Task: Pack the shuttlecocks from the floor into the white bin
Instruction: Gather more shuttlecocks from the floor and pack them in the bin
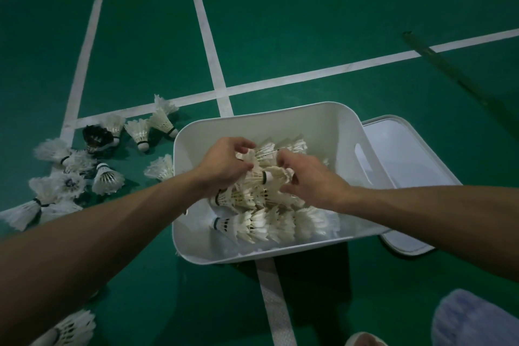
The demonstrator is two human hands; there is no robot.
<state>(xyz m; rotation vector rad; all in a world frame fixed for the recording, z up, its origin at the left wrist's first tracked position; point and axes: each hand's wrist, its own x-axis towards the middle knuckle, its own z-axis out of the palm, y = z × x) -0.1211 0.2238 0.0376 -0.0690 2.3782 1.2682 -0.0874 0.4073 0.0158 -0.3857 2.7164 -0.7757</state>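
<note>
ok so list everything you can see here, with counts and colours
white bin: one, white, on the floor at centre
shuttlecocks in the bin: too many to count, white, nested in rows
shuttlecocks on the floor: a dozen or more, white, scattered left of the bin
dark shuttlecock: one, blackish, among those
lid: one, white, flat at the bin's right
court lines: several, white, crossing the green floor
long dark object: one, upper right, unclear what
pale fabric: one, lower right corner, blurred
left hand: over the bin, gripping shuttlecocks
right hand: over the bin, gripping shuttlecocks
</note>
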